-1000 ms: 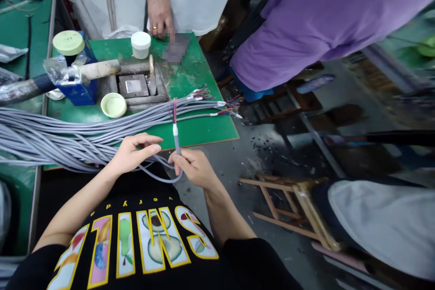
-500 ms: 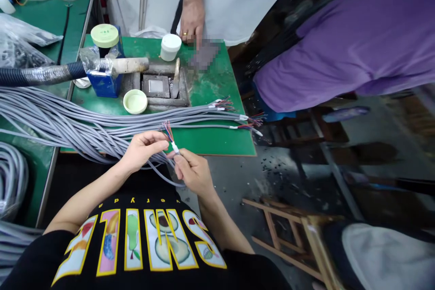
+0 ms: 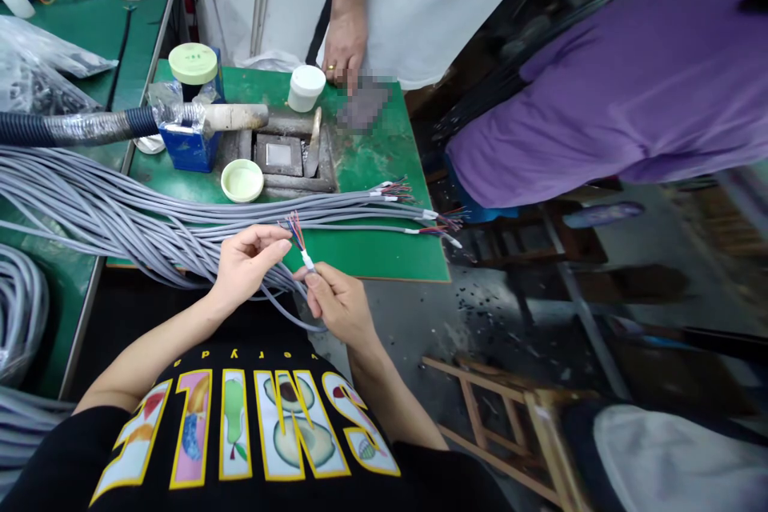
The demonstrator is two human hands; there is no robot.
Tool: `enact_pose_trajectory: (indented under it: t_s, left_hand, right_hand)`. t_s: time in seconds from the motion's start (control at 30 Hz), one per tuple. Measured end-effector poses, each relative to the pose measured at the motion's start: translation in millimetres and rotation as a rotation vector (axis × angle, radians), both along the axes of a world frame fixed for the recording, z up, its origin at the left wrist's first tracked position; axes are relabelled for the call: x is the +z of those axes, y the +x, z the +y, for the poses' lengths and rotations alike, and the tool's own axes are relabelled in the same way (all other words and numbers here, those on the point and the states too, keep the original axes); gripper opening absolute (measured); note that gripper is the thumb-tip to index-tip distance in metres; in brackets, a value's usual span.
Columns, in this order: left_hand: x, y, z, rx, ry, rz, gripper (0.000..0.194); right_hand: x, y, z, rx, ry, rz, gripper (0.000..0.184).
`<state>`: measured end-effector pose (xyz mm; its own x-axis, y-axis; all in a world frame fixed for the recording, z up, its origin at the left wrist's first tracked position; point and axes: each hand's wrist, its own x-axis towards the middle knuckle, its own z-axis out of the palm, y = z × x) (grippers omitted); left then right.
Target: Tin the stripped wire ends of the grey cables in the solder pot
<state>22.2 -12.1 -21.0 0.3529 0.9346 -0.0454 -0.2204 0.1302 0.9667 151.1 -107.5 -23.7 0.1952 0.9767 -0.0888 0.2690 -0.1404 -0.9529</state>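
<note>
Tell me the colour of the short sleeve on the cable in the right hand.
The sleeve is white, best seen in the head view.

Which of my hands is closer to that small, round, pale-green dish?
Your left hand. It is just across the grey cables from the dish, while your right hand, holding one grey cable end, is farther back and to the right.

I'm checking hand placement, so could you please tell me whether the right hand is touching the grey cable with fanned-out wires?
Touching: the head view shows the right hand gripping the cable just below its white sleeve.
</note>
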Motion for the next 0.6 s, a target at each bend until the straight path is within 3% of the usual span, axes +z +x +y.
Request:
enact_pose_trajectory:
  t_s: [0.17, 0.43, 0.5, 0.6]
  left_hand:
    - [0.3, 3, 1, 0.053, -0.026, -0.001, 0.026]
    - [-1.5, 5, -1, 0.026, -0.023, -0.037, 0.03]
    - [-7.4, 5, -4, 0.003, -0.08, -0.09, 0.028]
    - [-13.7, 8, -5, -0.092, -0.31, -0.237, 0.028]
  right_hand:
    - [-2.3, -1, 1, 0.012, 0.015, 0.0, 0.031]
    - [-2.3, 0, 3, 0.017, 0.023, -0.014, 0.032]
    - [-2.8, 0, 2, 0.009, 0.033, -0.006, 0.034]
    - [-4.8, 1, 2, 0.014, 0.043, 0.013, 0.036]
